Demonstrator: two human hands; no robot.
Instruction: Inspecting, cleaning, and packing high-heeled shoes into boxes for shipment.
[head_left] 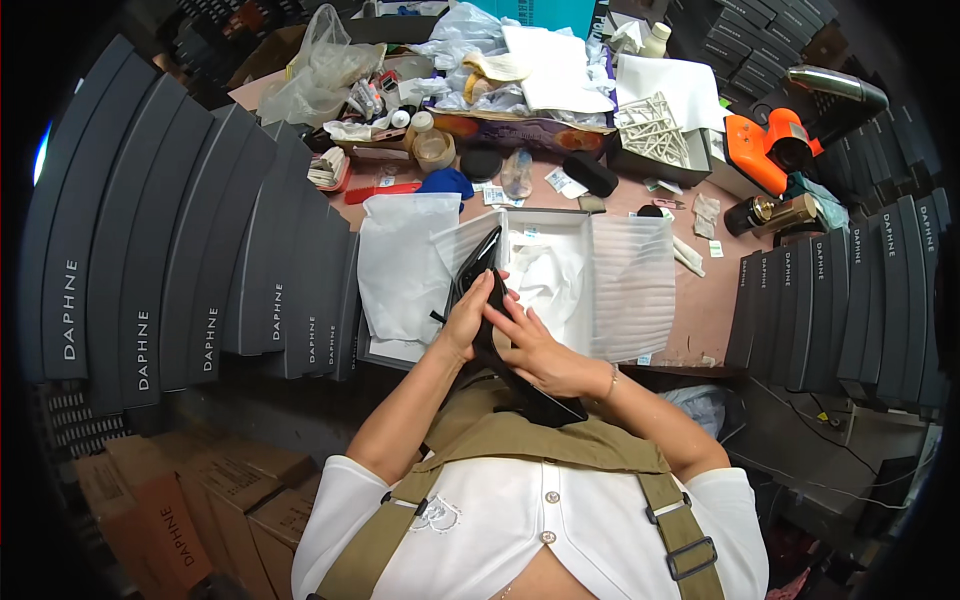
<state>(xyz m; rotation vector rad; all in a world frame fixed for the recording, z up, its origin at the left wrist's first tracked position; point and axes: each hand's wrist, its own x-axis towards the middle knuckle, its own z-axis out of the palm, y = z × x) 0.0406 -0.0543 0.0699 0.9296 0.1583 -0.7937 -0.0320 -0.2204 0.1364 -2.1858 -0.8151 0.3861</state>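
Handling as the step in hand, by judgement: pressing and steadying of a glossy black shoe-like item [484, 255] between two bare palms, in view across the left edge of an open, white-lined grey cardboard box [560, 216]. Exact kind hard to tell behind the fingers. Far end near 12 o'clock, near end at 5, just above an olive-green cloth bib [545, 440]. On the 9 o'clock side, left hand [467, 320] with straight, close-set fingers flat against the item; on the 3 o'clock side, right hand [545, 352] with slightly spread fingers laid across toward 11, no gap beyond the item's thickness. Next move, by judgement: calling for firm support from one palm during any shift of the other, with care for a thin black strap end [437, 316] at 9.

Edges from the hands: white tissue sheet [405, 265] at 10, crumpled white paper [548, 275] at 1, translucent ribbed sheet [633, 290] at 2. Tall grey box stacks at 9 [185, 280] and 3 [840, 300], limiting wide elbow swings. Most room along a pink tabletop strip [697, 325] at 3, short of the stack
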